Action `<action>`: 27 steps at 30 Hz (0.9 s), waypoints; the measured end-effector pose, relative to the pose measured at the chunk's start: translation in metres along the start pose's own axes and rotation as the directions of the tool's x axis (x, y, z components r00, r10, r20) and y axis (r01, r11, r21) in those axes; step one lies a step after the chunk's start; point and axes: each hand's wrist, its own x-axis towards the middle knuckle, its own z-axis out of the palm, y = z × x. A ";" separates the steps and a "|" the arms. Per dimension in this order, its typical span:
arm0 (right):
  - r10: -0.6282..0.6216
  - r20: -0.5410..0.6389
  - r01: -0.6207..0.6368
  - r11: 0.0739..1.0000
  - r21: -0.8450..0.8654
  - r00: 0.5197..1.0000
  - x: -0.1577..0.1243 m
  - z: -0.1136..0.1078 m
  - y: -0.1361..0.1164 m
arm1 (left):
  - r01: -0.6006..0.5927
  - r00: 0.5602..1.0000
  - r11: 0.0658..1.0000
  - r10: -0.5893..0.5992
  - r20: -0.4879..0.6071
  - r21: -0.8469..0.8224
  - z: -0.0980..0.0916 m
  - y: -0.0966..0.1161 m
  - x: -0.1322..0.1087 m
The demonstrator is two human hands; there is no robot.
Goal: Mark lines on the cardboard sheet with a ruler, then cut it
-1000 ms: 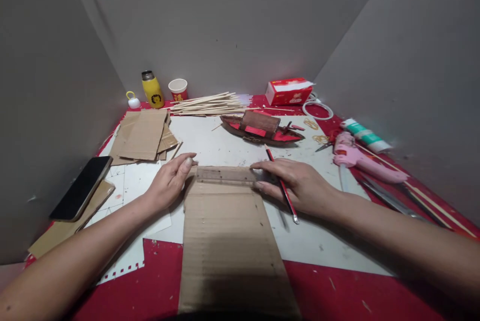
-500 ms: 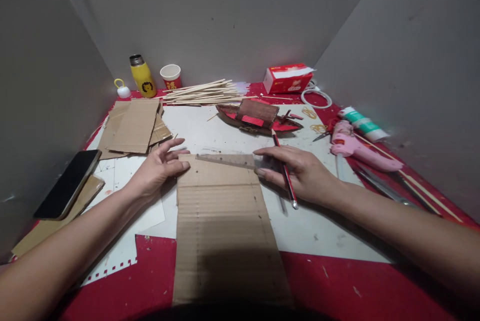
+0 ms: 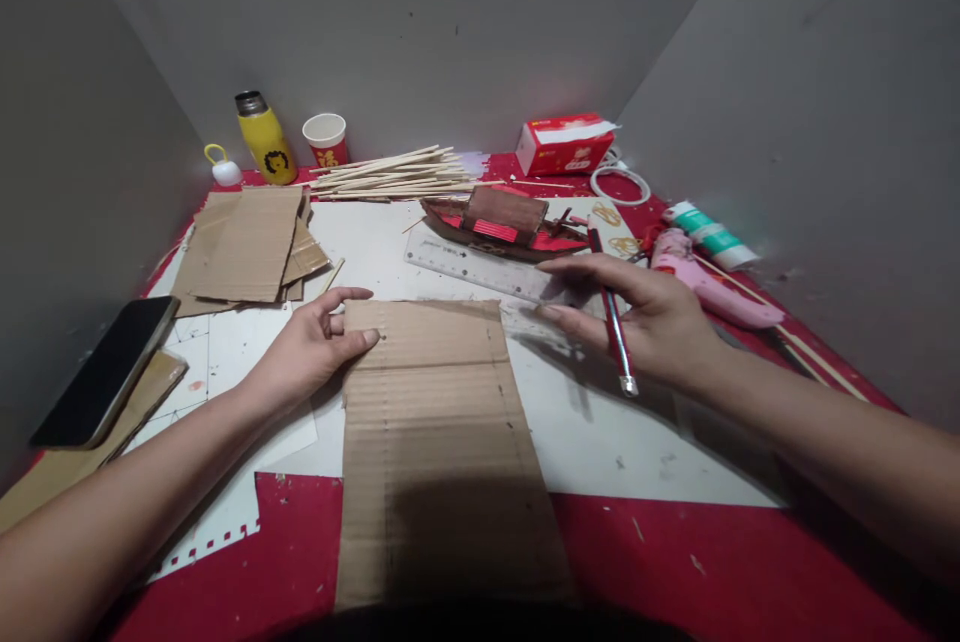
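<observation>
A sheet of corrugated cardboard point(image 3: 442, 412) with pencil marks along both sides lies in front of me. My left hand point(image 3: 319, 337) grips its far left corner, thumb on top and the fingers curled beside the edge. Between the thumb and fingertips of my right hand point(image 3: 630, 312) is a clear ruler point(image 3: 472, 267), lifted beyond the cardboard's far edge. That same hand also carries a red and black pencil point(image 3: 615, 332), tilted across its fingers. Just behind the ruler stands a brown model boat point(image 3: 506, 220) with red parts.
Cardboard pieces point(image 3: 240, 247) and a phone point(image 3: 105, 372) lie at left. Along the back are a yellow bottle point(image 3: 266, 142), a paper cup point(image 3: 325, 137), wooden sticks point(image 3: 390, 174) and a tissue pack point(image 3: 566, 147). A pink glue gun point(image 3: 705, 287) lies at right.
The ruler has come up off the cardboard's far edge and moved away toward the boat. My right hand has shifted right with it and the pencil. My left hand stays at the corner.
</observation>
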 end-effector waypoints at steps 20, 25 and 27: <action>0.029 0.122 -0.024 0.999 -0.044 0.992 -0.002 0.005 0.003 | -0.584 0.726 -0.103 0.377 0.575 0.805 0.028 -0.019 -0.029; -0.053 0.176 0.074 0.991 -0.113 0.983 -0.001 0.012 0.001 | -0.612 0.675 -0.150 0.413 0.611 0.777 0.031 -0.020 -0.034; -0.063 0.200 0.091 0.987 -0.133 0.978 0.000 0.014 0.003 | -0.616 0.672 -0.148 0.414 0.614 0.773 0.031 -0.020 -0.034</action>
